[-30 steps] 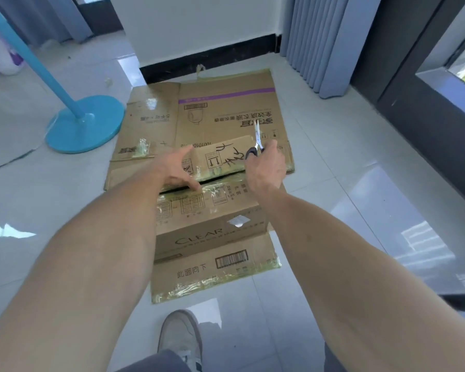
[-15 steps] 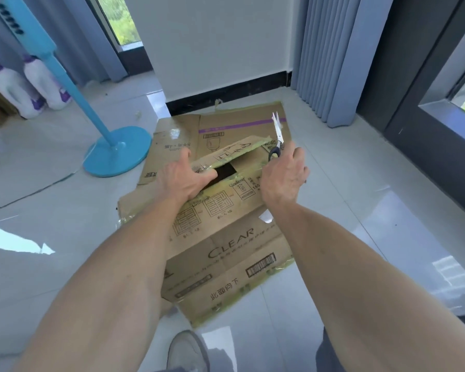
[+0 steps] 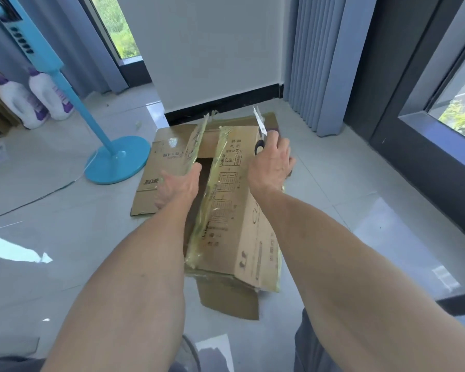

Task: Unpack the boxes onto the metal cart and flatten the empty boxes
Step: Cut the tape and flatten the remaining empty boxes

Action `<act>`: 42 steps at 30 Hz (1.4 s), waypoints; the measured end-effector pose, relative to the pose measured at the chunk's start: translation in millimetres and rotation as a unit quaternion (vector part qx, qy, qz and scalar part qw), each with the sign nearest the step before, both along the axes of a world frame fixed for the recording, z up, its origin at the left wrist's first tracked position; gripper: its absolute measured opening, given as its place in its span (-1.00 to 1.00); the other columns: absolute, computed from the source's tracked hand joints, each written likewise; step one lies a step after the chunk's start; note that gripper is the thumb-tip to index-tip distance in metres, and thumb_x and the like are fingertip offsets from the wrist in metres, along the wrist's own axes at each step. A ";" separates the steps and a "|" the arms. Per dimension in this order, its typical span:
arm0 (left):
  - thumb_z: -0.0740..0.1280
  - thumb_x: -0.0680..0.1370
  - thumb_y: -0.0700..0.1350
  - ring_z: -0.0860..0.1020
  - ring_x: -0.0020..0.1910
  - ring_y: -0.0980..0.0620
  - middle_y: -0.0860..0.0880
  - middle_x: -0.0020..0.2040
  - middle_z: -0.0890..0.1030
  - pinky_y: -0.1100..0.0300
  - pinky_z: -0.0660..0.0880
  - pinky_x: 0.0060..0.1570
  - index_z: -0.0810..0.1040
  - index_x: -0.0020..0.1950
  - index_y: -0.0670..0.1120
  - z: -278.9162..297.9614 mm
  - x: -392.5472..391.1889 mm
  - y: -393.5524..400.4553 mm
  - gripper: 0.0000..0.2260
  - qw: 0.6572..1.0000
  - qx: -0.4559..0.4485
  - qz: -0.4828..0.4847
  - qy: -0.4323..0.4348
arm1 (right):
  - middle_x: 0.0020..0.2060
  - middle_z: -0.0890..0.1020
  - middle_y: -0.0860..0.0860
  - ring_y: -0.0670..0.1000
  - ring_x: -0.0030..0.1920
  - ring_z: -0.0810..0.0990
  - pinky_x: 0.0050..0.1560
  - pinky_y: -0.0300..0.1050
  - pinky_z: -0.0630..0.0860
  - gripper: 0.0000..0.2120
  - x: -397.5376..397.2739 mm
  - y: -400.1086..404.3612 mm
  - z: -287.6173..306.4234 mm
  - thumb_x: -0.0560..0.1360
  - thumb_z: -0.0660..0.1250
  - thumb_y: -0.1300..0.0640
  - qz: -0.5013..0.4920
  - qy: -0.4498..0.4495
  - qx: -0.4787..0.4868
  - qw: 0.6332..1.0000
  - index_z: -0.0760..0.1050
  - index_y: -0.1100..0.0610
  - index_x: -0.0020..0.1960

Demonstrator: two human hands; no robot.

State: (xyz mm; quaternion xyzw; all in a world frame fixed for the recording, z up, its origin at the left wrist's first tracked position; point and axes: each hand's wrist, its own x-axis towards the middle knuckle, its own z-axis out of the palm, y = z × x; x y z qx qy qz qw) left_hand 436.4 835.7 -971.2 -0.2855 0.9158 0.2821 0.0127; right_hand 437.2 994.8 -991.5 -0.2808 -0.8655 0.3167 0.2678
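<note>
Left hand (image 3: 179,185) grips the left top flap (image 3: 196,146) of the taped box (image 3: 236,210), thumb over the flap's edge, and holds it stood up. Right hand (image 3: 273,163) is curled round the scissors (image 3: 261,132), blades pointing up and away, knuckles against the right flap near the box's far right corner. Change from a second ago: the box then lay low with flaps only cracked apart; now it's lifted and turned end-on to the person, and the gap between the flaps is wide and dark. No contents visible in what shows of the inside, so I read it as empty and in the flatten stage, seam cut done. It sits over an already flattened box (image 3: 151,181) spread on the tiled floor (image 3: 65,237). Blue fan stand (image 3: 117,162) just beside the flat one's left edge, two white bottles (image 3: 35,98) well off at the far left. Metal cart not in view.
</note>
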 end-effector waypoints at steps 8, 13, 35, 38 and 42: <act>0.16 0.38 0.37 0.40 0.00 -0.18 -0.16 0.05 0.46 -0.02 0.28 -0.13 0.21 0.32 -0.09 -11.5 20.4 -35.9 -0.30 0.987 0.024 0.155 -0.020 | 0.00 0.47 0.03 0.05 -0.07 0.35 0.05 -0.01 0.20 -0.69 -2.9 -25.8 -4.6 0.49 0.22 0.30 0.031 -0.086 -0.044 0.995 0.36 0.07 0.19; 0.13 0.38 0.36 0.32 0.23 -0.28 -0.27 0.25 0.32 -0.15 0.26 0.17 0.08 0.43 -0.17 -25.8 35.7 -64.5 -0.18 0.933 0.133 0.334 0.018 | -0.06 0.40 0.00 0.07 -0.07 0.40 -0.01 -0.02 0.17 -0.74 -4.3 -58.1 -11.8 0.51 0.21 0.31 0.074 -0.077 -0.010 0.994 0.38 0.06 0.14; 0.62 0.26 -0.05 0.38 0.37 -0.18 -0.14 0.44 0.34 -0.17 0.39 0.34 0.14 0.53 0.18 -101.6 6.9 -83.7 -0.04 0.829 -0.256 -0.429 -0.250 | 0.04 0.56 0.08 0.10 0.07 0.50 0.13 0.06 0.29 -0.76 25.0 -79.2 -82.3 0.52 0.21 0.29 0.111 -0.260 -0.006 0.959 0.46 0.11 0.15; 0.62 0.25 0.06 0.16 0.53 -0.21 -0.14 0.53 0.23 -0.21 0.16 0.48 0.02 0.58 0.19 -101.2 5.2 -92.3 0.07 0.819 -0.270 -0.452 -0.227 | 0.03 0.55 0.09 0.10 0.04 0.52 0.14 0.06 0.34 -0.78 28.1 -85.7 -85.3 0.53 0.21 0.29 0.110 -0.259 -0.009 0.959 0.45 0.12 0.15; 0.58 0.29 0.13 0.34 0.43 -0.10 -0.03 0.47 0.37 -0.07 0.35 0.38 0.10 0.58 0.18 -91.0 3.2 -99.1 -0.02 0.813 -0.256 -0.484 -0.196 | 0.00 0.54 0.07 0.10 0.02 0.51 0.18 0.07 0.36 -0.77 27.9 -93.2 -80.1 0.53 0.22 0.30 0.121 -0.236 -0.025 0.964 0.43 0.11 0.16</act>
